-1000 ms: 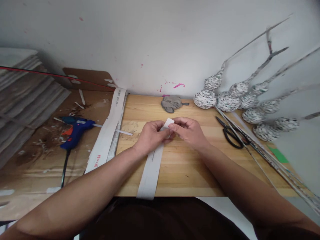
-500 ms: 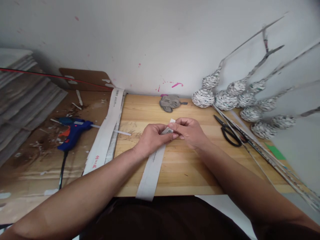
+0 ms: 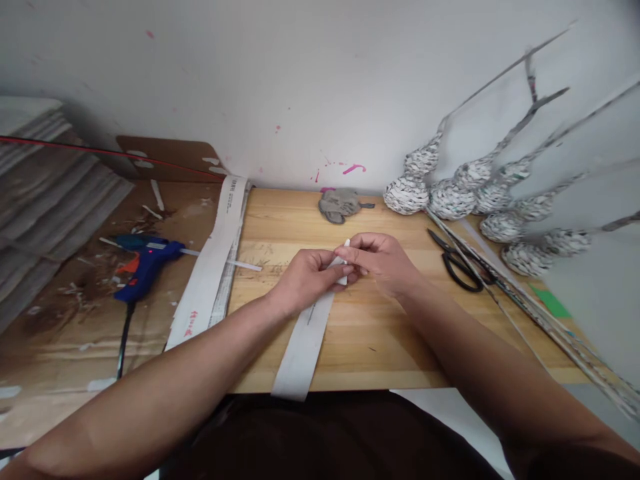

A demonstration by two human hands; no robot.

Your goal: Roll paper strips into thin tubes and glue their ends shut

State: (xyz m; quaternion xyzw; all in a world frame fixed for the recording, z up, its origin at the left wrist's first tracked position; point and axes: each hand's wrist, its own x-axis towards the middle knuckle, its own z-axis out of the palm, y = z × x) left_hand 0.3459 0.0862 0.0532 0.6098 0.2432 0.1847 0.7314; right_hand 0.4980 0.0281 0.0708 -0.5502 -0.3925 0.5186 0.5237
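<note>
A long flat paper strip (image 3: pixel 304 347) with small print runs from the table's front edge up to my hands. My left hand (image 3: pixel 313 277) pinches its far end between thumb and fingers. Close against it, my right hand (image 3: pixel 375 260) grips the same end, where the paper is folded or rolled into a narrow white edge between the two thumbs. The fingertips hide most of that fold. Both forearms reach in over the wooden table (image 3: pixel 380 333).
Left: a stack of paper strips (image 3: pixel 213 260), a blue glue gun (image 3: pixel 153 263) on cardboard (image 3: pixel 65 360), and piled newspaper (image 3: pixel 45 200). Behind: a grey cloth (image 3: pixel 340 205). Right: black scissors (image 3: pixel 463 270), thin paper rods (image 3: pixel 540 313) and several woven paper gourds (image 3: pixel 407 195) by the wall.
The strip's far end has turned in my fingers, from a flat printed tip to a narrow white edge. Both hands have shifted only slightly.
</note>
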